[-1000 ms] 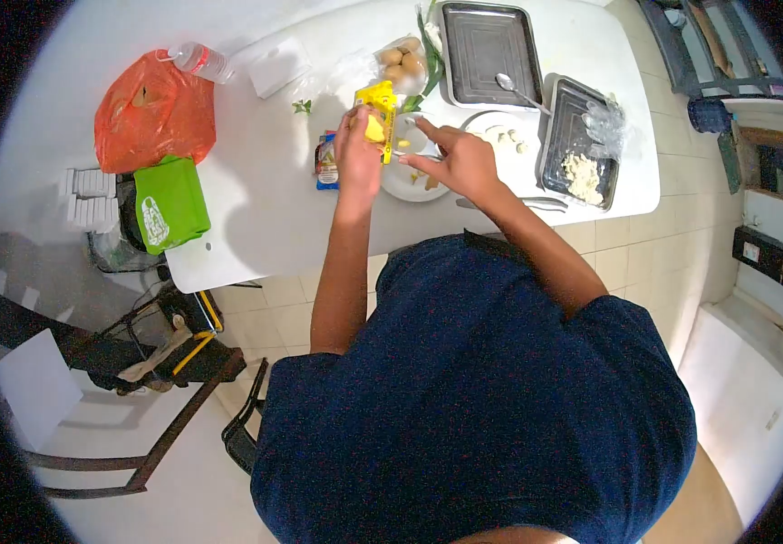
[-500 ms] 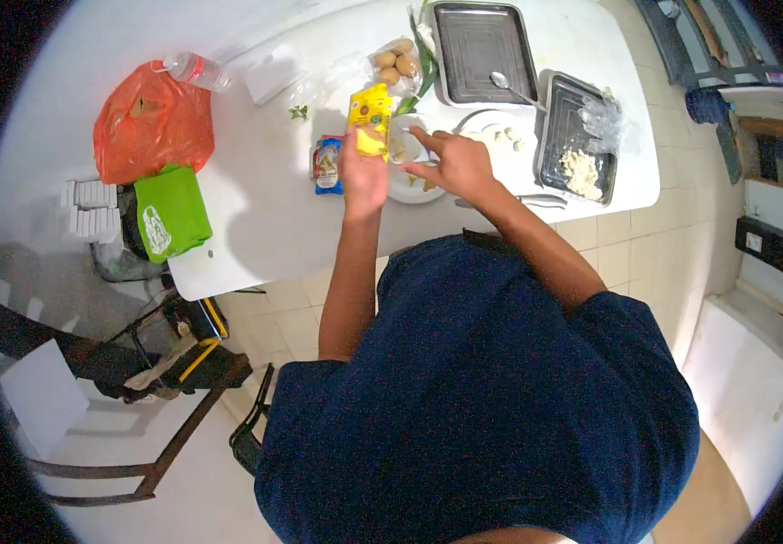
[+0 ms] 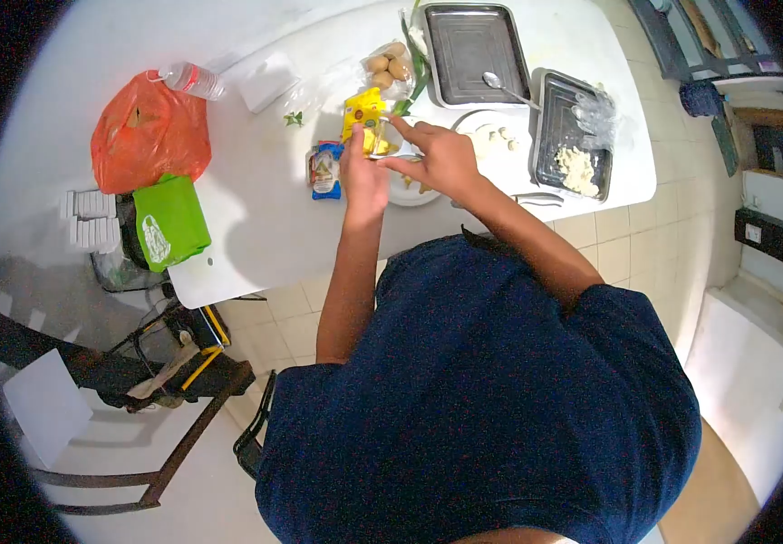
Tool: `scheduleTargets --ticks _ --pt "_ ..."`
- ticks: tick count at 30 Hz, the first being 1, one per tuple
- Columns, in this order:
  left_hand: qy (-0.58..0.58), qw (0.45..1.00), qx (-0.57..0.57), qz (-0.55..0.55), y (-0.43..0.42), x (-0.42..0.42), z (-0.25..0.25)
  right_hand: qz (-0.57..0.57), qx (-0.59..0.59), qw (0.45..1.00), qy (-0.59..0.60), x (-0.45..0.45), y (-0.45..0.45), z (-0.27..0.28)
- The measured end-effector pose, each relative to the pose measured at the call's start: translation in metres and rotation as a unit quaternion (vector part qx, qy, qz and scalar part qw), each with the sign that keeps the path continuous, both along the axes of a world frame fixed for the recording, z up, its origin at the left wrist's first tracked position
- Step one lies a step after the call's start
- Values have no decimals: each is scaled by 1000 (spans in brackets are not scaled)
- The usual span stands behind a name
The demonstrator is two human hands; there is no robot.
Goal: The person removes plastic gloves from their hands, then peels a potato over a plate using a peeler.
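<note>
My left hand (image 3: 366, 186) is closed around the lower part of a yellow packet (image 3: 362, 113), which it holds up over the table. My right hand (image 3: 446, 161) is at the packet's right edge, its index finger and thumb spread apart. Something clear and shiny shows between those two fingertips; I cannot make out what it is. Below the right hand is a white plate (image 3: 407, 194) with small yellowish pieces, partly hidden. A blue packet (image 3: 326, 170) lies just left of my left hand.
Behind the hands are a bag of brown eggs (image 3: 389, 65) and a green leek (image 3: 420, 68). Two dark trays (image 3: 473, 54) sit to the right, one with crumbly dough (image 3: 577, 170). A plate (image 3: 478, 122) and knife (image 3: 536, 199) lie nearer. At left are red (image 3: 151, 136) and green bags (image 3: 171, 222).
My right hand has moved left, bringing its fingertips up to the packet's edge. The yellow packet has tilted and shifted slightly left in my left hand. The view has shifted a little.
</note>
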State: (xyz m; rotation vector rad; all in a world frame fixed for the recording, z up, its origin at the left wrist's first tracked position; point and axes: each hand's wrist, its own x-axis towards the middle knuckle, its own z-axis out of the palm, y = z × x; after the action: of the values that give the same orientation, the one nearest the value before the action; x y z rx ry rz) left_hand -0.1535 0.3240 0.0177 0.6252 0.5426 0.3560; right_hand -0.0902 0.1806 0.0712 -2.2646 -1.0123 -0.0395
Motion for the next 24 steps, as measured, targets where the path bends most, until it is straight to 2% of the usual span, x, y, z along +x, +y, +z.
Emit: scheduleTargets --ticks 3,5,8,9,12,17,20,24 --pt "-4 999 -18 45 0 1 7 11 -68 997 19 1 -8 -4" --pt "-9 997 -24 78 9 1 17 9 -72 997 -12 -4 -19 -33" --pt "-34 997 -7 62 20 1 27 -17 -76 997 1 -5 -25 -38" --pt "-16 997 31 69 22 2 27 -27 -77 997 19 -7 -24 -30" --pt "65 995 22 76 10 4 30 -13 -24 1000 -12 -2 -14 -7" --pt "10 999 12 41 3 4 -13 14 -24 996 -85 -1 -5 0" --pt "68 996 29 54 -4 3 -4 18 -36 997 -72 0 -4 -4" --pt "76 994 31 70 -3 4 -7 20 -51 997 -60 -3 -3 -5"
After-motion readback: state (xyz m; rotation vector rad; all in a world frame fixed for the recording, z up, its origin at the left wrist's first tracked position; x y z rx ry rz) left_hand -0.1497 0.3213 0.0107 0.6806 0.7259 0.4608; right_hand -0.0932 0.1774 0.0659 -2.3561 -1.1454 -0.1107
